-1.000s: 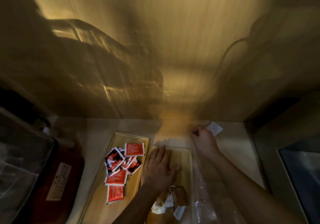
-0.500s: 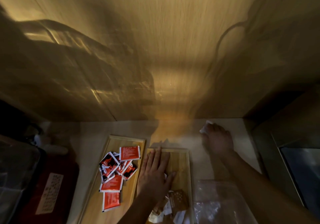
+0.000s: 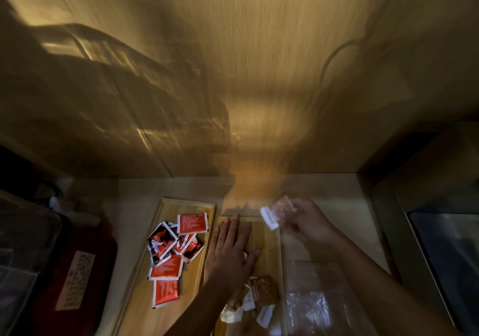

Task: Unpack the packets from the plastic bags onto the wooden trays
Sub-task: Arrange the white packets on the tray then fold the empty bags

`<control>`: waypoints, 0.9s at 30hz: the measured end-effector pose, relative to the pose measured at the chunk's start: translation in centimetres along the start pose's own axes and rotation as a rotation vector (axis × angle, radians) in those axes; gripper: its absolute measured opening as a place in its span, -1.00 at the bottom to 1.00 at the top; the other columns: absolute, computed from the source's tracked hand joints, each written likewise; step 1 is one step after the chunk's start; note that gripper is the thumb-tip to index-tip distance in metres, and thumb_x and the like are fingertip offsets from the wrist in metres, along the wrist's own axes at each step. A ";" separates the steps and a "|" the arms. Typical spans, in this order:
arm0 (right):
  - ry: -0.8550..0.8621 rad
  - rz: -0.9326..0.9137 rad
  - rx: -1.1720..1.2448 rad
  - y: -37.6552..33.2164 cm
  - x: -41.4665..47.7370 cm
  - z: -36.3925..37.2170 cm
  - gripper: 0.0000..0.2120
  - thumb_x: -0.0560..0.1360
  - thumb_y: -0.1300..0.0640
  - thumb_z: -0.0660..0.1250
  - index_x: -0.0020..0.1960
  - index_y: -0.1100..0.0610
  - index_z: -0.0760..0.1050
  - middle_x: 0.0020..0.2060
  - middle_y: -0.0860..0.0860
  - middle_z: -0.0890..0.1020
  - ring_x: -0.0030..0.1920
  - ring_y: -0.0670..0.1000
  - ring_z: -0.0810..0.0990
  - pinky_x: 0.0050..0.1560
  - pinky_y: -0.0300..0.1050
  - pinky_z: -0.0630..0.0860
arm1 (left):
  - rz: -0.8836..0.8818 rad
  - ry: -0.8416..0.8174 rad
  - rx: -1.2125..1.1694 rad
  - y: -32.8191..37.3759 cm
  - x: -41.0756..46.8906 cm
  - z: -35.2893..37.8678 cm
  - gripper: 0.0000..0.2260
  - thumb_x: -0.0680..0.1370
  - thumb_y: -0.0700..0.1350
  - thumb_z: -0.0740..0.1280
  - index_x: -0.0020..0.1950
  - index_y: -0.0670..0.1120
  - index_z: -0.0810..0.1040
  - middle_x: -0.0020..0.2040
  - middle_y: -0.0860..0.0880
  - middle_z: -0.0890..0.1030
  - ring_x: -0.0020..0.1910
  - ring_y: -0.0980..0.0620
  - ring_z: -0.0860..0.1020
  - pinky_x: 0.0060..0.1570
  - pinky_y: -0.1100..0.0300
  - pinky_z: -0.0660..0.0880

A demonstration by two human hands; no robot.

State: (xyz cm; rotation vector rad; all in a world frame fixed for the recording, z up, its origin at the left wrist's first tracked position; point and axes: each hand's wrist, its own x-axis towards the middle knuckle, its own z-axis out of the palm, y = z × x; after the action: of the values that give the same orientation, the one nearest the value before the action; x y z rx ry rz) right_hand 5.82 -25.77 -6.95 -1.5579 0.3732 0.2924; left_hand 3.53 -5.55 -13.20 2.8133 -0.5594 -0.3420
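Two wooden trays lie side by side on the pale counter. The left tray (image 3: 166,312) holds several red packets (image 3: 169,252). My left hand (image 3: 229,252) rests flat, fingers apart, on the right tray (image 3: 269,245), which has several brown and white packets (image 3: 259,296) at its near end. My right hand (image 3: 308,221) hovers above the far right corner of that tray, pinching a small clear packet (image 3: 278,211) with a white edge and brownish contents. A crumpled clear plastic bag (image 3: 311,307) lies on the counter right of the trays.
A wood-panel wall (image 3: 233,63) rises right behind the counter. A dark red case with a white label (image 3: 75,278) sits at the left, beside a clear container (image 3: 20,263). A dark box-like object (image 3: 451,252) stands at the right edge.
My right hand picked the small packet off the counter at the back right and has lifted it left toward the right tray. My left hand has stayed flat on that tray.
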 end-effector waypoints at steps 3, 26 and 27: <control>-0.220 0.006 -0.218 1.3 -0.7 1.1 -0.67 0.40 0.37 0.32 -0.47 0.08 0.48 -0.63 -0.03 0.43 -0.62 -0.13 0.33 -0.59 -0.30 0.20 | 0.010 -0.008 -0.004 -0.3 0.1 0.0 -0.40 0.55 0.25 -0.03 0.52 0.10 -0.13 0.45 0.07 -0.32 0.49 0.05 -0.31 0.47 0.11 -0.31; 0.036 -0.080 -1.051 2.7 -3.0 2.7 -0.70 0.47 -0.06 0.23 0.09 0.11 0.32 0.05 0.10 0.56 0.07 0.15 0.53 -0.05 -0.04 0.43 | 0.028 -0.022 0.009 -0.6 0.2 0.2 -0.46 0.56 0.25 -0.09 0.51 0.13 -0.05 0.58 -0.02 -0.12 0.48 0.08 -0.28 0.47 0.08 -0.27; 0.052 -0.098 -1.043 2.5 -3.2 2.5 -0.71 0.48 -0.04 0.23 0.09 0.12 0.34 0.05 0.09 0.54 0.08 0.14 0.52 -0.05 -0.05 0.42 | 0.029 -0.032 0.012 -0.5 0.2 0.1 -0.46 0.56 0.24 -0.08 0.51 0.13 -0.05 0.58 -0.02 -0.11 0.50 0.06 -0.26 0.47 0.07 -0.26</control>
State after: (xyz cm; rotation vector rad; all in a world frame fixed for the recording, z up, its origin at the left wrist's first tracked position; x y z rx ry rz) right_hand 1.99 -23.11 -7.97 -2.6007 0.1732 0.3996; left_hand 3.82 -5.15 -13.49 2.8130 -0.6109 -0.3793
